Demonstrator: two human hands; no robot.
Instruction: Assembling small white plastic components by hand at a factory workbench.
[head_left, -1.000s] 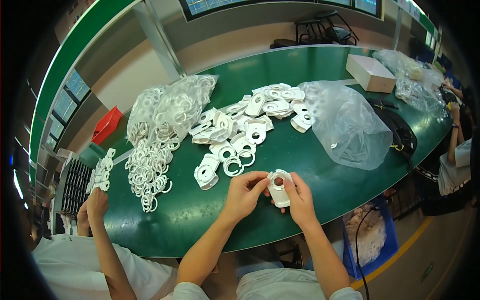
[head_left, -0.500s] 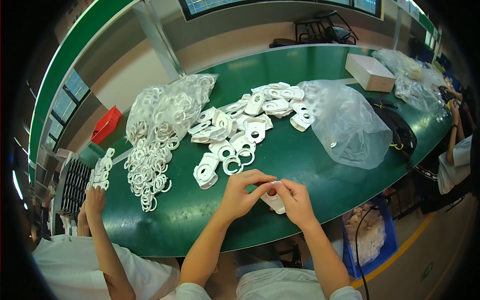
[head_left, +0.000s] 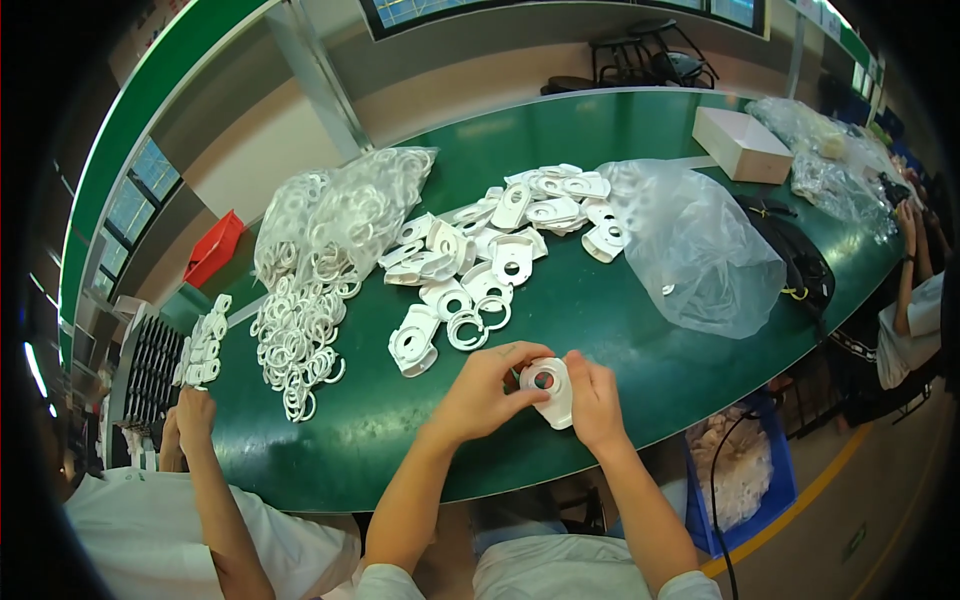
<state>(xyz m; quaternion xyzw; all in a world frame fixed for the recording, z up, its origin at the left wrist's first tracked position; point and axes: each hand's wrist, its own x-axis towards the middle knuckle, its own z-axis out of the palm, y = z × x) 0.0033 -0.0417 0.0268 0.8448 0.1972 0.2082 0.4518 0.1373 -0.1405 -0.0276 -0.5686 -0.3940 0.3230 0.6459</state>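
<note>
At the far left edge of the green table (head_left: 560,300), a co-worker's hand (head_left: 190,412) rests by a short stack of white parts (head_left: 200,345), beside a dark slotted tray (head_left: 150,370). Further right, a spill of loose white rings (head_left: 295,345) runs out of a clear bag of rings (head_left: 345,215); next come scattered white plastic housings (head_left: 490,240), two of them lying with rings just beyond the person's hands.

Near the table's front edge, the left hand (head_left: 490,385) and right hand (head_left: 592,395) meet on one white housing with a round hole (head_left: 552,388). It lies between them, tilted, its hole end toward the left fingers, its long axis running down to the right. Both grips are closed on it, the left one pinching at the hole, the right one cradling the body.

Right of that sits a crumpled clear bag (head_left: 700,250), nearly emptied, then a dark bag (head_left: 800,265) and a cardboard box (head_left: 742,142). Below the table edge a blue bin (head_left: 775,480) holds pale pieces.
</note>
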